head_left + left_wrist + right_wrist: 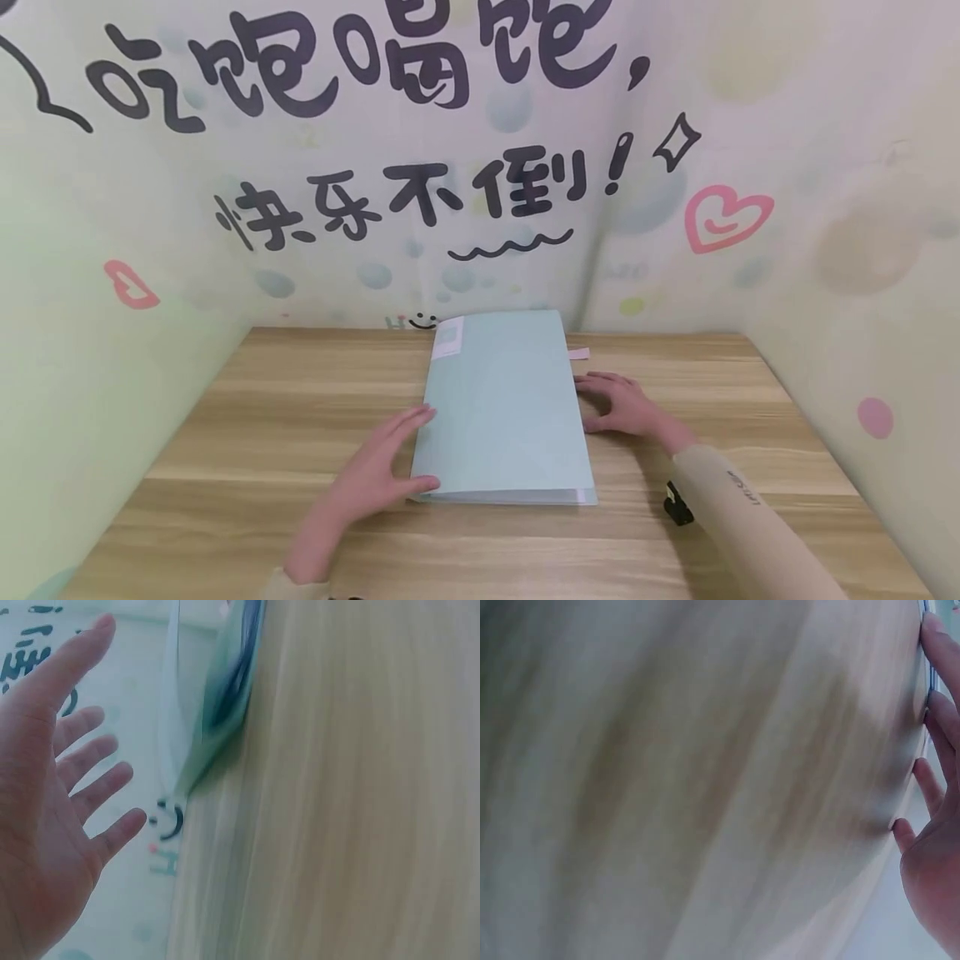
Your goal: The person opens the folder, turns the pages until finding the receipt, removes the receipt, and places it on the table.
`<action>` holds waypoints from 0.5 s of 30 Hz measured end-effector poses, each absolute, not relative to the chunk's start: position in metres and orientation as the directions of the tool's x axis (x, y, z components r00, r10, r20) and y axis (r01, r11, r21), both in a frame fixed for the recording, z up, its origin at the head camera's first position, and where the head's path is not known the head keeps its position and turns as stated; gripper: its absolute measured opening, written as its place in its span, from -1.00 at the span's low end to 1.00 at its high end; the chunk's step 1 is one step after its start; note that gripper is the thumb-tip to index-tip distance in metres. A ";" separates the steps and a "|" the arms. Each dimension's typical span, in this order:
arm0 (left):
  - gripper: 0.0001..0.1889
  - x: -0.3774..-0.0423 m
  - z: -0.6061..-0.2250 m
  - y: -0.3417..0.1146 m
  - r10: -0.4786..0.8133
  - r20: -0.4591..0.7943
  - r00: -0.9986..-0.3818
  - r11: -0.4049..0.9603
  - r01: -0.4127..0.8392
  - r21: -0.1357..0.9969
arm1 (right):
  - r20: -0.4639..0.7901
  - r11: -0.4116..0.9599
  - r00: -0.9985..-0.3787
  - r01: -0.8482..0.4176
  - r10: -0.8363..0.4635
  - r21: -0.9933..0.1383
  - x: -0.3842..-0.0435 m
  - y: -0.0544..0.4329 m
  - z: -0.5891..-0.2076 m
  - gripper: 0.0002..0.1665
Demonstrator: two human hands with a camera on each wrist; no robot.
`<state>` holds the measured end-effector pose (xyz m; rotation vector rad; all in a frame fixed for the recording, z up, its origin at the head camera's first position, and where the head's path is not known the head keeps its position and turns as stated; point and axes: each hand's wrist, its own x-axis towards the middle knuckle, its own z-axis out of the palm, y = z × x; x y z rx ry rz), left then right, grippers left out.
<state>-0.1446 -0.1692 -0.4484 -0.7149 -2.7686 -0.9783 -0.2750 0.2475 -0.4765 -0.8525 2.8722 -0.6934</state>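
Observation:
A pale blue-green file folder (502, 408) lies closed on the wooden table, with a white label (448, 337) at its upper left corner. Its cover stands slightly raised along the near edge. At the folder's left edge is my left hand (375, 471), thumb and fingers spread apart, fingertips overlapping the border. The left wrist view shows that hand (52, 802) with straight, fanned fingers beside the folder (225, 697). My right hand (622, 404) is by the folder's right edge, its fingertips right at the border. In the right wrist view the right hand's fingers (937, 780) extend loosely.
A small pale tab (579, 354) sticks out beyond the folder's upper right side. The wood-grain table (300, 400) meets printed walls at the back and both sides. A small black item (677, 504) shows beside the right sleeve (742, 517).

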 end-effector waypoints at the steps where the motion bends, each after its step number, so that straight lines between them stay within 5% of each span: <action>1: -0.05 -0.144 -0.448 -0.164 0.397 0.261 -0.880 0.672 0.473 0.570 | 0.061 0.741 -0.842 -0.504 -0.536 -0.443 -0.274 0.247 -0.475 -0.15; 15: -0.15 -0.136 -0.454 -0.116 0.407 0.235 -0.883 0.687 0.465 0.558 | 0.058 0.738 -0.826 -0.530 -0.560 -0.418 -0.271 0.246 -0.471 -0.15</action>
